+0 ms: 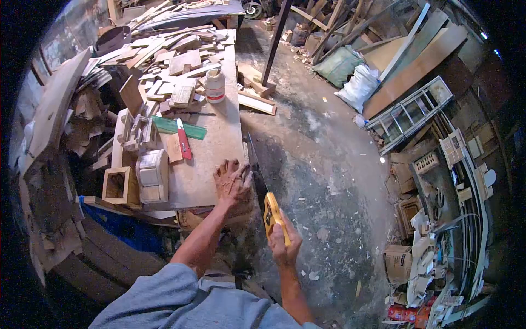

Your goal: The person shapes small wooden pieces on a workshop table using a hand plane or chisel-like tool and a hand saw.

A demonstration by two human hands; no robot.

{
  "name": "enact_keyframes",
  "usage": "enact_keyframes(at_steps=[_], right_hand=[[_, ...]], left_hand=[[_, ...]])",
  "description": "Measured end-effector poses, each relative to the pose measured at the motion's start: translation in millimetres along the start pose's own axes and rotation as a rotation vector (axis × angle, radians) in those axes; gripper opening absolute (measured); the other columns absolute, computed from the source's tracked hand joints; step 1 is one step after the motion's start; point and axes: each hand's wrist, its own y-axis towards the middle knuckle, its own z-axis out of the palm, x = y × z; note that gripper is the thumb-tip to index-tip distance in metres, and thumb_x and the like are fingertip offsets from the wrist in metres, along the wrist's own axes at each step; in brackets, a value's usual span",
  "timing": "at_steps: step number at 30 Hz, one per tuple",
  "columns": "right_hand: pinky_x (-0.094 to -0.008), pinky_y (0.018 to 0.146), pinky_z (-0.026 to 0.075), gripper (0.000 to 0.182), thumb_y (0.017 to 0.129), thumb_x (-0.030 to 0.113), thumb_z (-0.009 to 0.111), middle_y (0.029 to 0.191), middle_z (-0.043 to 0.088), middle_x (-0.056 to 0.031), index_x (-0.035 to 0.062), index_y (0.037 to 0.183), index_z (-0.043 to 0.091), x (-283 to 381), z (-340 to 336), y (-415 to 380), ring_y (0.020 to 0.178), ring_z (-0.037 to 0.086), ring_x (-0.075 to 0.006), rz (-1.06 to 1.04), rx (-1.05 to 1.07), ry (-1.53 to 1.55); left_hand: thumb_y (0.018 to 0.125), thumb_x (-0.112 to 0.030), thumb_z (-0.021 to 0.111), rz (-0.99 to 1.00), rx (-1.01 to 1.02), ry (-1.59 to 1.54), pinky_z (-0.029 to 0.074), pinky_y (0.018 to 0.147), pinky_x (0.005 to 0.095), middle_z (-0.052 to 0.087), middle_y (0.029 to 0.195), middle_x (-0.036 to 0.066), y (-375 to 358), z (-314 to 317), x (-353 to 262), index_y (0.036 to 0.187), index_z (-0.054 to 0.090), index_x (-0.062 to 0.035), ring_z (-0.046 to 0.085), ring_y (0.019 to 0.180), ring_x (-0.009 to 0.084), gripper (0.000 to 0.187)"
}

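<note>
My right hand (286,245) is wrapped around the yellow handle of a handsaw (269,213). The saw's thin blade points away from me, just off the right edge of the workbench (220,129). My left hand (232,182) lies palm down at that same edge, fingers spread, close to the blade. A narrow strip of wood (246,152) shows at the edge just beyond its fingers. To the left of this hand are a red utility knife (183,140) and a green strip (193,129) lying on the bench.
Wood offcuts (183,63) cover the bench's far part, beside a white glue bottle (215,88). Wooden box pieces (152,174) stand at its left. A dark post (275,44) rises beyond the bench. On the right are white sacks (359,86), a ladder frame (411,112) and scrap piles.
</note>
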Motion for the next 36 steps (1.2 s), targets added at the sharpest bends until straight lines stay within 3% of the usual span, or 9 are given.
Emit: enact_keyframes(at_steps=[8, 12, 16, 20, 24, 26, 32, 34, 36], right_hand=[[-0.0206, 0.047, 0.035, 0.043, 0.100, 0.019, 0.055, 0.070, 0.054, 0.0032, -0.0077, 0.133, 0.057, -12, -3, 11, 0.054, 0.043, -0.0017, -0.050, -0.015, -0.088], [-0.0203, 0.046, 0.033, 0.043, 0.100, 0.020, 0.056, 0.067, 0.051, 0.0058, -0.0068, 0.133, 0.057, -4, 6, 13, 0.053, 0.040, -0.0012, -0.051, -0.027, 0.065], [-0.0202, 0.044, 0.033, 0.043, 0.100, 0.020, 0.056, 0.069, 0.053, 0.0059, -0.0061, 0.133, 0.057, 0, 16, 27, 0.051, 0.040, -0.0013, 0.075, -0.004, 0.078], [-0.0205, 0.042, 0.033, 0.045, 0.100, 0.019, 0.056, 0.065, 0.050, 0.0048, -0.0068, 0.136, 0.054, -30, 3, 12, 0.048, 0.040, -0.0023, -0.057, 0.006, 0.161], [-0.0202, 0.043, 0.033, 0.045, 0.100, 0.019, 0.056, 0.062, 0.047, 0.0045, -0.0071, 0.136, 0.054, -4, 19, 29, 0.048, 0.040, -0.0024, 0.107, -0.017, 0.170], [-0.0210, 0.041, 0.032, 0.047, 0.100, 0.020, 0.056, 0.061, 0.045, 0.0050, -0.0066, 0.139, 0.051, -46, 4, 26, 0.047, 0.038, -0.0026, -0.093, 0.007, 0.004], [-0.0231, 0.042, 0.033, 0.047, 0.101, 0.021, 0.055, 0.063, 0.046, 0.0046, -0.0084, 0.138, 0.052, -11, 19, 15, 0.047, 0.036, -0.0028, 0.100, -0.055, 0.169], [-0.0224, 0.043, 0.031, 0.046, 0.101, 0.021, 0.056, 0.064, 0.044, 0.0064, -0.0069, 0.138, 0.053, -28, 15, 22, 0.049, 0.036, -0.0024, -0.076, -0.036, 0.062], [-0.0221, 0.044, 0.031, 0.047, 0.101, 0.022, 0.057, 0.065, 0.044, 0.0073, -0.0059, 0.138, 0.053, -37, 18, 16, 0.050, 0.036, -0.0022, -0.011, -0.058, 0.076]], left_hand=[[0.085, -0.041, 0.067, -0.059, 0.049, -0.049, 0.029, 0.106, 0.0491, 0.056, 0.124, 0.006, 3, -7, -4, 0.119, 0.071, -0.0244, 0.043, 0.128, 0.0281, 0.038], [0.086, -0.040, 0.066, -0.042, 0.072, -0.021, 0.030, 0.105, 0.0489, 0.056, 0.122, 0.006, 8, -10, -3, 0.117, 0.071, -0.0238, 0.043, 0.125, 0.0284, 0.035], [0.086, -0.039, 0.066, -0.008, 0.024, -0.027, 0.031, 0.102, 0.0482, 0.056, 0.118, 0.006, -1, -13, -6, 0.114, 0.071, -0.0239, 0.045, 0.121, 0.0281, 0.033], [0.086, -0.037, 0.066, 0.024, -0.029, 0.032, 0.032, 0.100, 0.0473, 0.055, 0.115, 0.006, 2, -1, 0, 0.114, 0.071, -0.0238, 0.046, 0.119, 0.0277, 0.031], [0.087, -0.037, 0.065, -0.018, 0.007, -0.035, 0.032, 0.100, 0.0471, 0.056, 0.117, 0.006, 4, -17, -9, 0.113, 0.071, -0.0215, 0.046, 0.120, 0.0275, 0.031], [0.087, -0.037, 0.065, 0.000, 0.038, -0.013, 0.032, 0.101, 0.0476, 0.056, 0.117, 0.007, 5, -21, -9, 0.113, 0.071, -0.0214, 0.046, 0.121, 0.0279, 0.031], [0.088, -0.038, 0.064, -0.020, 0.028, -0.001, 0.034, 0.099, 0.0491, 0.056, 0.123, 0.007, -3, -12, -9, 0.115, 0.071, -0.0229, 0.047, 0.121, 0.0294, 0.032], [0.089, -0.039, 0.064, -0.005, 0.010, 0.014, 0.035, 0.098, 0.0494, 0.056, 0.125, 0.007, 12, -4, 3, 0.117, 0.071, -0.0239, 0.047, 0.121, 0.0297, 0.033], [0.089, -0.039, 0.063, 0.026, 0.022, 0.003, 0.035, 0.098, 0.0497, 0.056, 0.126, 0.007, 0, 2, 5, 0.119, 0.070, -0.0251, 0.047, 0.121, 0.0298, 0.033]])
